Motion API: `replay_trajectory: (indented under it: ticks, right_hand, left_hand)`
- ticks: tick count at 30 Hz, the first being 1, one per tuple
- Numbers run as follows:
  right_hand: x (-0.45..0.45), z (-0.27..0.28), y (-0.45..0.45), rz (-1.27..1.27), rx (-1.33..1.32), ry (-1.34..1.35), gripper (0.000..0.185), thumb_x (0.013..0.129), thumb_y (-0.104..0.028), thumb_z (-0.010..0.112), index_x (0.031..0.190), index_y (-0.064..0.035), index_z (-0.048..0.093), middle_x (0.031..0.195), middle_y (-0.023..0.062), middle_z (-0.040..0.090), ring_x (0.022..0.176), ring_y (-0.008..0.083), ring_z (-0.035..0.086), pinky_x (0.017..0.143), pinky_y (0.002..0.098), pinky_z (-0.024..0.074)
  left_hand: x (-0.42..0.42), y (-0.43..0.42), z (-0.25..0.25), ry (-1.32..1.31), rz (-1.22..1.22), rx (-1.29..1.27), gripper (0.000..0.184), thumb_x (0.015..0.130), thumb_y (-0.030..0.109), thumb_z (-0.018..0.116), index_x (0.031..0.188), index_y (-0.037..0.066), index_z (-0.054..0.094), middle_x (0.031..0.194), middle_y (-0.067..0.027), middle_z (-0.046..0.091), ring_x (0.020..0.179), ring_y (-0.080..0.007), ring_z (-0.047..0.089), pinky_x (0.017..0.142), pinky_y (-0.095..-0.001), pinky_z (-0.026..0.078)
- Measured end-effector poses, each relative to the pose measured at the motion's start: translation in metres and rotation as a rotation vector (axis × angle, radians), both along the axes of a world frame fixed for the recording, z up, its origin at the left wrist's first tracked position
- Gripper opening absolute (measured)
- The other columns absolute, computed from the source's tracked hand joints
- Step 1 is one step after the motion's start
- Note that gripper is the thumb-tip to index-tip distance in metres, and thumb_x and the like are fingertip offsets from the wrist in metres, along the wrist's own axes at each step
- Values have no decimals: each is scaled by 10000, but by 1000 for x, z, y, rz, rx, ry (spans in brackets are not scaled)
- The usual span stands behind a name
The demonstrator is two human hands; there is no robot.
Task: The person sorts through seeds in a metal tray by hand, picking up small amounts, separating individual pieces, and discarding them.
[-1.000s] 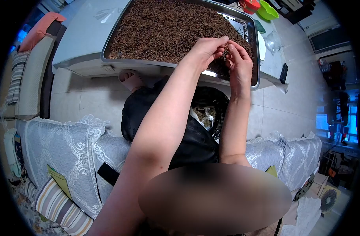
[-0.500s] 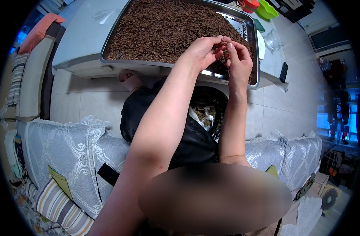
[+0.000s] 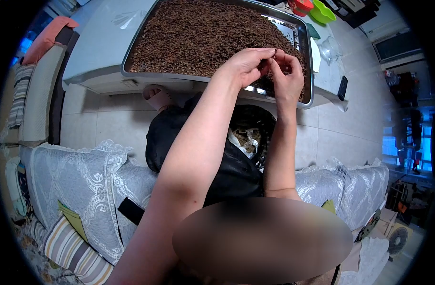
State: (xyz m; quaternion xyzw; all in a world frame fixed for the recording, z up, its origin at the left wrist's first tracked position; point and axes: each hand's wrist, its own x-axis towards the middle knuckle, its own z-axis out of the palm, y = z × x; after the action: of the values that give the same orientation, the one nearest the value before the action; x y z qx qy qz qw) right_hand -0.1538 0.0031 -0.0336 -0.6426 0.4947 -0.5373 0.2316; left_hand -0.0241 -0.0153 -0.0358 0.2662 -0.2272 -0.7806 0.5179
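Head view: both hands together over the near right part of the metal tray (image 3: 179, 75), fingertips meeting. Between them, a small dark piece (image 3: 274, 55), apparently pinched by both; which hand bears more of it cannot be told. The piece is at the fingertips, above the brown heap (image 3: 193, 38); too small and too covered for its long axis to be read.

Relation noted: the left hand (image 3: 248, 65) comes at the piece from the left, the right hand (image 3: 289, 78) from the right and near side. Neither is clearly nearer; the tips converge on it. Thumb and fingers of each are drawn in, the right making a loop with a small gap inside.

Edges: the left forearm crosses the near rim of the tray well right of its near left corner; the right wrist crosses close to the near right corner. The right wall stands just beside the right hand, so sideways room there is tight. Leftward, the heap spreads wide with no object standing on it. A bare metal patch lies beyond the hands, toward the far right corner.

Below the near rim, between the forearms: a dark bin (image 3: 267, 128) with pale and brownish contents. On the table (image 3: 103, 45), right of the tray: a clear bowl (image 3: 330, 49), and a dark handheld device (image 3: 342, 88) at the near right corner.
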Motion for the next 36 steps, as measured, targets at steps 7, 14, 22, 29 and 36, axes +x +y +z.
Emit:
replay_trajectory:
  ticks: [7,14,22,29,36]
  right_hand:
    - [-14,8,1,283,337,-418,229,896,-113,686,1084,8,635,972,39,671,750,65,602,579,192,447]
    - [-10,-2,-4,185,288,-319,228,926,-200,682,1046,-7,658,834,6,675,631,27,532,513,175,389]
    - [-15,7,-4,220,514,-497,218,895,-193,708,1011,-12,672,833,6,671,647,36,551,515,172,387]
    - [-10,3,-6,205,488,-630,160,886,-141,698,997,-28,677,818,-8,648,662,46,546,520,178,386]
    - [-4,2,-6,171,493,-548,150,908,-161,671,971,-25,660,808,-6,632,668,50,544,524,184,389]
  left_hand:
    - [5,-2,-3,70,-92,72,218,996,164,567,1145,28,650,1044,-46,646,853,-99,582,724,-204,509]
    - [3,-3,-4,90,-79,85,217,987,164,587,1150,34,647,1011,-36,642,825,-95,576,691,-187,503]
    - [2,2,-1,14,-83,44,238,974,190,617,1151,37,655,975,-29,646,811,-94,566,680,-196,489]
    - [-4,9,10,-240,47,-69,244,926,256,693,1082,68,698,907,2,665,807,-74,578,686,-196,471]
    - [1,4,7,-405,105,-36,222,932,213,683,1070,41,706,909,-9,680,793,-64,596,702,-190,499]
